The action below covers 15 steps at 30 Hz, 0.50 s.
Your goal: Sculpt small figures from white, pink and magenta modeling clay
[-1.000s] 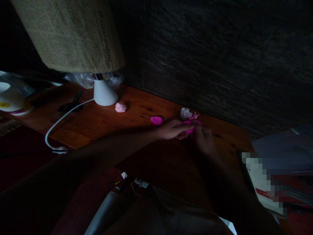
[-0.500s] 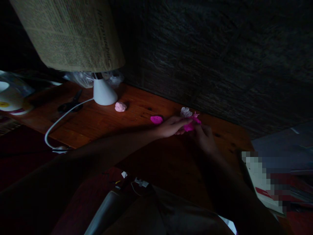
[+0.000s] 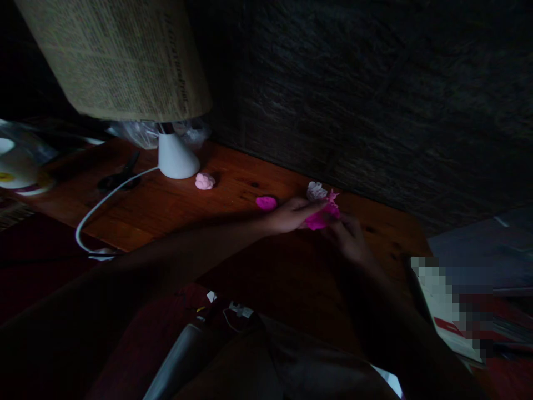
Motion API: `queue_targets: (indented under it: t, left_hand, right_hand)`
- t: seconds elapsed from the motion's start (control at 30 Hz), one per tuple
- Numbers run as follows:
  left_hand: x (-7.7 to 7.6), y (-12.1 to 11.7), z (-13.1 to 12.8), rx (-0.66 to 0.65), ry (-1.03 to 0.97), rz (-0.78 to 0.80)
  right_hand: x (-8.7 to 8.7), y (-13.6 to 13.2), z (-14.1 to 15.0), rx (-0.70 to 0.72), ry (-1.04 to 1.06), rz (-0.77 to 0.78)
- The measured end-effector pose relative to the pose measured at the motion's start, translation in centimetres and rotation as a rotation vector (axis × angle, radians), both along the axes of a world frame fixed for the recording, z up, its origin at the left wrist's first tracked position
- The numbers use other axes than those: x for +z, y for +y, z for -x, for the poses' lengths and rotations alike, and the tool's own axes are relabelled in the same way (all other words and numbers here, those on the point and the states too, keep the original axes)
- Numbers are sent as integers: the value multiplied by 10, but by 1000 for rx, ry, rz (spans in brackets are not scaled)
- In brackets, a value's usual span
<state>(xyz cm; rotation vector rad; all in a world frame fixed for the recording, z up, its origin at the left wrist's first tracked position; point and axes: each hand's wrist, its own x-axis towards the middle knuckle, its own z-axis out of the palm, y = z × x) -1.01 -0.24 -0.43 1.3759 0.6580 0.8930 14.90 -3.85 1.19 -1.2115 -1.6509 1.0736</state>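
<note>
Both my hands meet over a wooden table (image 3: 175,208) and pinch one bright magenta piece of clay (image 3: 320,218). My left hand (image 3: 289,215) grips its left end with closed fingers. My right hand (image 3: 347,239) holds its right end, fingers curled round it. Just behind them lie a whitish clay flower (image 3: 316,191) and a small pink shape (image 3: 332,196). A flat magenta lump (image 3: 266,203) rests left of my left hand. A pale pink ball (image 3: 205,181) sits farther left.
A lamp with a newspaper-print shade (image 3: 120,55) and white base (image 3: 177,158) stands at the back left, its white cord (image 3: 104,203) trailing over the table. Black scissors (image 3: 120,176) lie nearby. A dark stone wall (image 3: 375,100) runs behind. Papers (image 3: 447,316) lie at right.
The magenta clay between my fingers has been worked into a wider, flatter shape and shifted slightly. Both hands stay in the same place.
</note>
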Motion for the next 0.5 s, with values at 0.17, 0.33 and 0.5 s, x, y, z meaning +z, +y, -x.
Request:
queue_targets:
  t: [0.17, 0.33, 0.5]
  left_hand:
    - [0, 5, 2, 49, -18, -24]
    - [1, 6, 2, 11, -81, -23]
    - [5, 1, -1, 76, -63, 44]
  right_hand:
    - [-3, 1, 0, -14, 5, 39]
    - [-1, 1, 1, -24, -18, 71]
    - [0, 0, 1, -48, -4, 52]
